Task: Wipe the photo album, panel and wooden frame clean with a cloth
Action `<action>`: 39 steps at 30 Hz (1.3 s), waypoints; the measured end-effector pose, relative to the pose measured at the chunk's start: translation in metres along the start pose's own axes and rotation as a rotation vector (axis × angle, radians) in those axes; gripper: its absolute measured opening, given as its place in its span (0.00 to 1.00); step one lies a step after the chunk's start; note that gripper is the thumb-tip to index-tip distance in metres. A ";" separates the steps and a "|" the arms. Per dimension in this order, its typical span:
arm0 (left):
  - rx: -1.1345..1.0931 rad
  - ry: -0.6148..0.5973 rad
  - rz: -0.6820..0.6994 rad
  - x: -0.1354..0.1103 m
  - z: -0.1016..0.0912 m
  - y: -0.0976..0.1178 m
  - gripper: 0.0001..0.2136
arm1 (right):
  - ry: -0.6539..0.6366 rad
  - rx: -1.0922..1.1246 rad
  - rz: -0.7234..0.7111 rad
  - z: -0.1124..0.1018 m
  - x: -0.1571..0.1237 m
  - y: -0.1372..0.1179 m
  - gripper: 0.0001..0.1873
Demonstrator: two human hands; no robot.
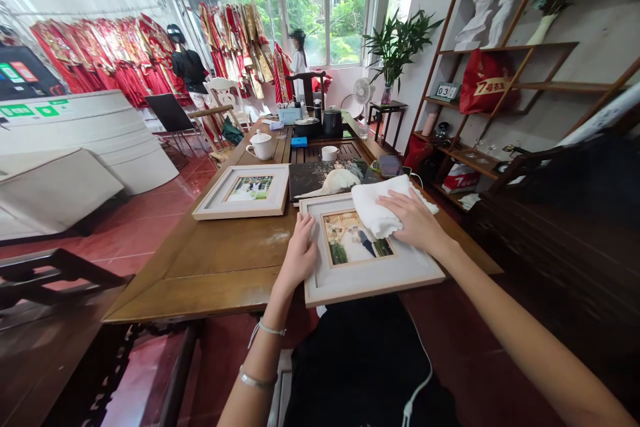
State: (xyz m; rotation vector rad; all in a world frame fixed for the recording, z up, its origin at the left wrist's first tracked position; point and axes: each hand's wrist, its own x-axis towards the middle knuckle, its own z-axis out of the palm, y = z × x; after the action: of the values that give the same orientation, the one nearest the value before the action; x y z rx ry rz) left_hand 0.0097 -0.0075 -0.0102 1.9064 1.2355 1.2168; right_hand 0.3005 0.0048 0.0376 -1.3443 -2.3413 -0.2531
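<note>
Here, the brown wooden bench (220,267) runs from the wearer toward the window, narrowing with distance. At its near end lies the near frame (370,272), pale-edged, glass face up, long axis apparently left to right. Its right end is angled slightly away; the near left corner juts just past the bench edge. Picture reads upright from the wearer's side, top toward the window. The far edge overlaps a dark photo panel (320,179); contact there cannot be judged.

Left of the panel, the second frame (247,188) lies face up, also long side across, well clear of both hands.

White cloth (377,203), bunched, covers the near frame's far right corner and part of the picture's corner.

Right hand (413,220): back up, fingers somewhat spread and pointing left, holding the cloth down on the frame. Its forearm comes in long and diagonal from lower right.

Left hand (303,247): holds the near frame by its left edge, fingers pointing away from the wearer, forearm rising steeply from below.

Farther up the bench: lidded white cup (261,145), then a smaller white cup (329,153). Smallest noted: a silver bangle (257,380) on the left forearm.
</note>
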 end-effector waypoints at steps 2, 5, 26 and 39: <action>-0.026 0.005 -0.017 0.001 0.000 0.002 0.25 | -0.017 -0.010 0.008 0.006 0.005 -0.002 0.33; -0.061 0.009 -0.041 0.001 0.000 0.004 0.27 | -0.034 0.004 -0.017 0.008 0.002 -0.007 0.38; 0.138 -0.005 0.054 0.000 0.001 -0.005 0.29 | -0.014 0.137 -0.141 -0.020 -0.051 -0.003 0.39; 0.168 -0.009 0.032 0.004 -0.001 -0.005 0.28 | -0.110 0.101 -0.143 -0.006 0.003 -0.018 0.34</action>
State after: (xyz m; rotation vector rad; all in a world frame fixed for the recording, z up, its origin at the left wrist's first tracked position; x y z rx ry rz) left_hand 0.0076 -0.0017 -0.0129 2.0562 1.3441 1.1506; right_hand 0.2851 -0.0041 0.0454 -1.1729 -2.5100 -0.1041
